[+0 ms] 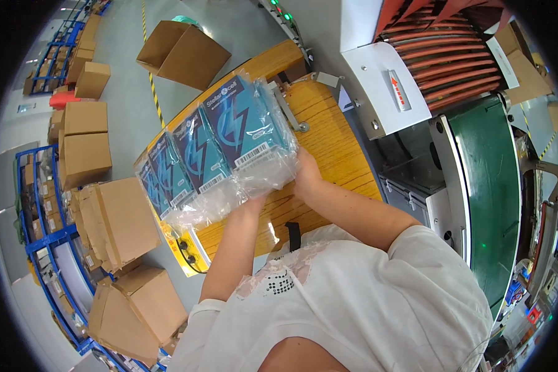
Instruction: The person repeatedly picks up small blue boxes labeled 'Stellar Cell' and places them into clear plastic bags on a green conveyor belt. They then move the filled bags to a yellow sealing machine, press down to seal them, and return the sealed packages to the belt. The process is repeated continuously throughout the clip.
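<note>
Across the wooden table (338, 142) lies a wide bundle of blue-and-teal boxes (195, 149), several of them side by side inside loose clear plastic. Lightning-bolt pictures and barcode labels mark their faces. The plastic bunches up along the near edge. My right hand (307, 173) grips the bundle's right end, its fingers partly hidden behind the wrap. My left hand (252, 203) reaches under the near edge of the plastic; its fingers are covered there, and it appears to hold the bundle from below.
An open cardboard box (186, 54) stands beyond the table. More cartons (121, 220) and a blue shelf rack (46, 242) line the left. At right are a machine with reddish rollers (446, 56) and a green conveyor belt (487, 186). A yellow panel with black knobs (189, 251) is at the table's near left.
</note>
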The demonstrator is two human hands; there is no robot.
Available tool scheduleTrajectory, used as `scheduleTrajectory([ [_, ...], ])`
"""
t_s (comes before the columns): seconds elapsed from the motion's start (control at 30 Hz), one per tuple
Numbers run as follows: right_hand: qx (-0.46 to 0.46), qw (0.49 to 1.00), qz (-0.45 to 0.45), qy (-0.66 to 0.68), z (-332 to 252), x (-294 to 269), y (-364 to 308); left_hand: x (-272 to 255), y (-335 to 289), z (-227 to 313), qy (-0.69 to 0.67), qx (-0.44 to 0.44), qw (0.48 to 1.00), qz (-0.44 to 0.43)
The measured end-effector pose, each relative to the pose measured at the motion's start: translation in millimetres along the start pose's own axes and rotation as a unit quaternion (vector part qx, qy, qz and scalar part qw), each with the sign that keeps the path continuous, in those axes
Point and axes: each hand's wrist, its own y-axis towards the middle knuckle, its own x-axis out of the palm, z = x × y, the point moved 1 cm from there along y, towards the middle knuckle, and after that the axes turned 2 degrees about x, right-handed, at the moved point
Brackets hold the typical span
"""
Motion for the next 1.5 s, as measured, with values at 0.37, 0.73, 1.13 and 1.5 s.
scheduleTrajectory([
  [0.37,0.058,0.984,0.043,-0.162,-35.4,-31.1,-53.6,-39.2,-60.3,-14.9,0.065,-0.034,0.985,0.154],
  [0.73,0.086,0.973,0.044,-0.209,44.8,-121.7,-125.3,-131.5,-73.4,0.0,0.306,-0.135,0.942,-0.036],
  [1.13,-0.092,0.918,0.280,-0.266,235.2,-197.8,-283.0,-175.4,-106.0,-3.8,0.586,-0.182,0.779,-0.130],
  [1.5,-0.132,0.843,0.419,-0.311,505.4,-326.1,-337.7,-266.0,-148.0,-139.3,0.782,-0.405,0.414,-0.229],
])
